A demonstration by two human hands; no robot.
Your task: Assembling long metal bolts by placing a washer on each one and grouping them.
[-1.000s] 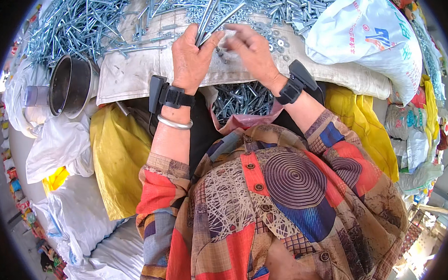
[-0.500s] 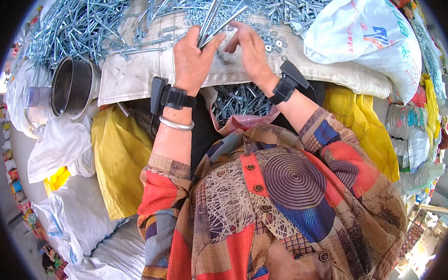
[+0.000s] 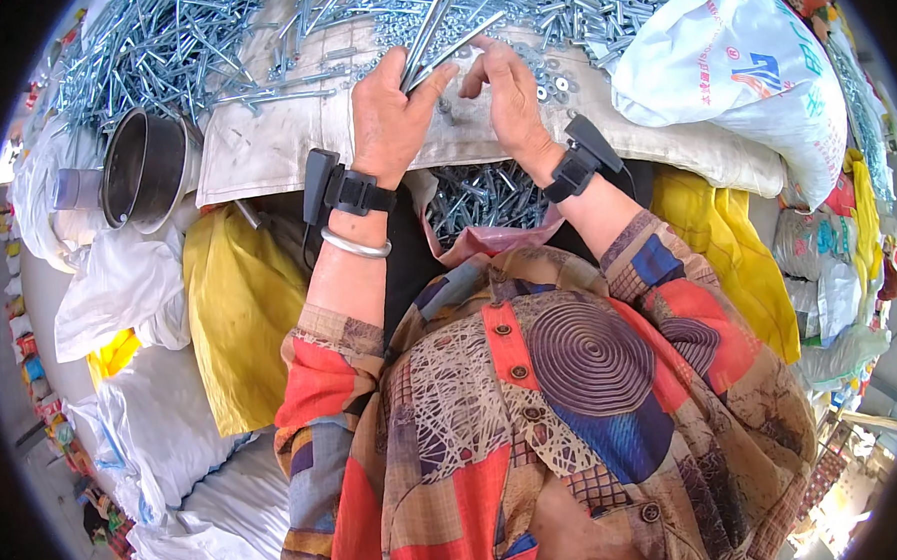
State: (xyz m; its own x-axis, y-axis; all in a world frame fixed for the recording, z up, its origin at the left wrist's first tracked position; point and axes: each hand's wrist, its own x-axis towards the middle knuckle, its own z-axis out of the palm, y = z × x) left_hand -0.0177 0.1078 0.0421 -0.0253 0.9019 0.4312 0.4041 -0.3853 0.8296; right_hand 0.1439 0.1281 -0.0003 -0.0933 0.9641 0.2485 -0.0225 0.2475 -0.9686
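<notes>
Bolts (image 3: 438, 40), long and silvery, stand bunched in my left hand (image 3: 386, 118), fingers curled tight round them above the dirty white cloth (image 3: 263, 153). My right hand (image 3: 506, 102) pinches at small washers (image 3: 550, 75) on that cloth, just beside.

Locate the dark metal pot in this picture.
In the head view the dark metal pot lies tipped on its side at upper left, left of the left hand, just below the heap of long bolts.

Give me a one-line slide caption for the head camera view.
Left hand grips a bundle of long bolts; right hand picks among washers.
</notes>
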